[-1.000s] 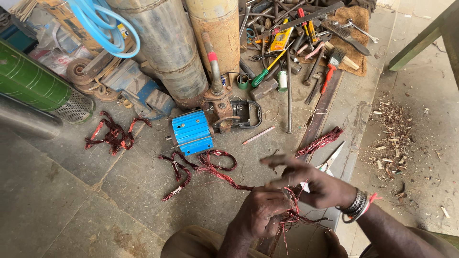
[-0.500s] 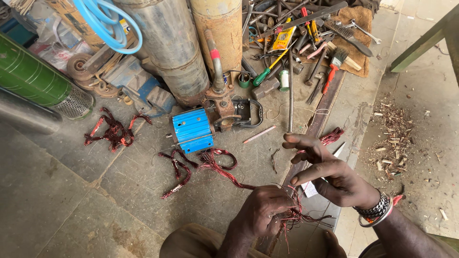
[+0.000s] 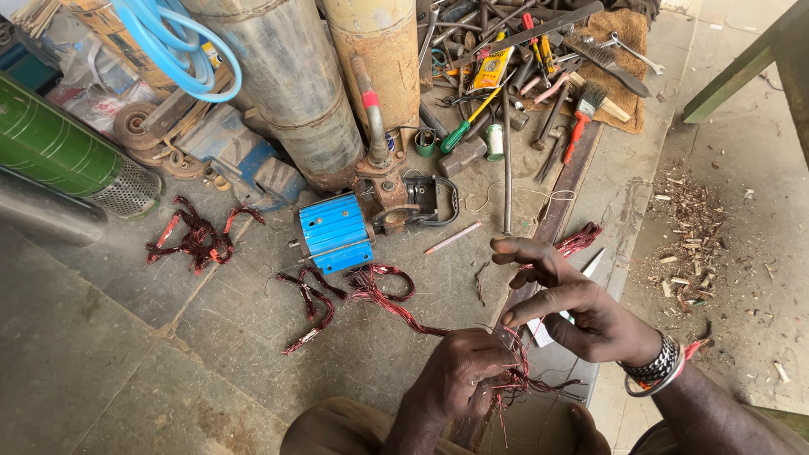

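My left hand is closed around a bundle of red copper winding wire low in the view. A twisted strand of the same wire trails from it across the floor toward a small blue ribbed motor. My right hand, with bangles on the wrist, hovers just right of the bundle with its fingers spread, the index tip close to thin strands near my left hand. Whether it pinches a strand is unclear.
More red wire bundles lie on the concrete floor. Rusty metal cylinders, a green cylinder, a blue hose and several hand tools crowd the top. Wood chips are scattered at the right.
My right hand has lifted slightly and spread its fingers above the bundle. My left hand keeps its grip on the wire and has hardly moved.
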